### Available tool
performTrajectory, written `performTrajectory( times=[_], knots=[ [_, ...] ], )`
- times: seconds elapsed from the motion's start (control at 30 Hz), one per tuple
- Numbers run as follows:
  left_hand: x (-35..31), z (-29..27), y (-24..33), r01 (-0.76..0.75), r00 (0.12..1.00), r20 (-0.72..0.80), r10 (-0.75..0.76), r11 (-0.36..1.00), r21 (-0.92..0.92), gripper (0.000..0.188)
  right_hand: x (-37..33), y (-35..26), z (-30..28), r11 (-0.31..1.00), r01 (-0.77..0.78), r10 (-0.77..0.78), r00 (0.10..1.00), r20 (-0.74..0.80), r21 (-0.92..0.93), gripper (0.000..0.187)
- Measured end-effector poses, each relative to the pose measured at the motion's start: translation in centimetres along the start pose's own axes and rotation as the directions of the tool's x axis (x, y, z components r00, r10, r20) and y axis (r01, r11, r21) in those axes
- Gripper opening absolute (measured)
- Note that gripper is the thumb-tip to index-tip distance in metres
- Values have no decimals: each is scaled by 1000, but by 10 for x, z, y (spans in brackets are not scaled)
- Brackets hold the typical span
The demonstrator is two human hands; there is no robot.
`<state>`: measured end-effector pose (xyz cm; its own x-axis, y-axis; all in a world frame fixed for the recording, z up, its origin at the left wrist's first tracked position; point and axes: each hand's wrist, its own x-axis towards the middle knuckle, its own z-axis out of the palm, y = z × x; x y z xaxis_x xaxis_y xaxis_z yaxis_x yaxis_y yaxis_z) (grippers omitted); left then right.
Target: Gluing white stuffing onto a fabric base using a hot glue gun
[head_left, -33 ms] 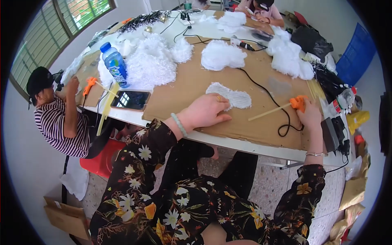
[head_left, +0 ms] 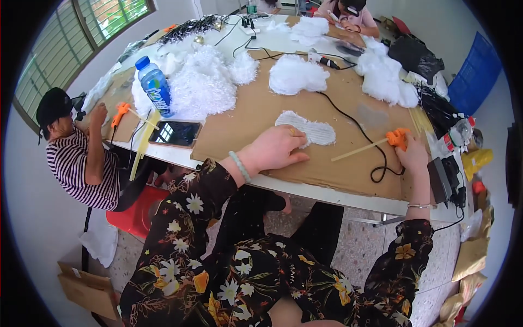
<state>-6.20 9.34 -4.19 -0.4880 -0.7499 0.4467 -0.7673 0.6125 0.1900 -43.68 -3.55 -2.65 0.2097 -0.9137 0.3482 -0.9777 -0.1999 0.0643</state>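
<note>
A white, ribbed, figure-eight-shaped fabric piece [head_left: 316, 132] lies flat on the brown cardboard [head_left: 234, 128]. My left hand [head_left: 274, 148] rests palm down beside it, fingertips at its left edge and the thumb apart from the fingers. Farther right, an orange glue gun [head_left: 399, 138] is held in my right hand [head_left: 414, 155]. A long yellowish glue stick [head_left: 359, 150] sticks out of the gun toward the left. My palm hides part of the gun. A black cord [head_left: 357, 121] curves across the cardboard beside it.
A phone [head_left: 175, 134] and a blue bottle [head_left: 154, 86] stand left, near fluffy white material [head_left: 202, 82]. White fluffy pieces [head_left: 297, 75] lie beyond. A dark box [head_left: 440, 181] sits at the right table edge. At left a striped-shirt person [head_left: 81, 158] works; another [head_left: 348, 16] sits opposite.
</note>
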Motion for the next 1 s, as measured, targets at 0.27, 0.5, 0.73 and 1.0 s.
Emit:
performTrajectory(
  times=[0.27, 0.5, 0.73, 1.0],
  knots=[
    [-1, 2, -3, 7, 1000, -22, -7, 1000, -18, 34, 2, -4, 10, 972, -201, 186, 974, 130, 119, 53],
    [2, 1, -6, 15, 999, 32, -13, 998, -62, 33, -2, -4, 10, 975, -196, 189, 979, 77, 102, 43],
    [4, -1, -4, 34, 998, -46, -38, 996, -83, 30, -1, 3, 15, 954, -169, 176, 984, -5, 245, 43],
    [18, 0, 1, 25, 999, -26, -27, 998, -57, 24, -21, 8, -27, 773, -33, 205, 958, -200, 634, 38]
  ],
)
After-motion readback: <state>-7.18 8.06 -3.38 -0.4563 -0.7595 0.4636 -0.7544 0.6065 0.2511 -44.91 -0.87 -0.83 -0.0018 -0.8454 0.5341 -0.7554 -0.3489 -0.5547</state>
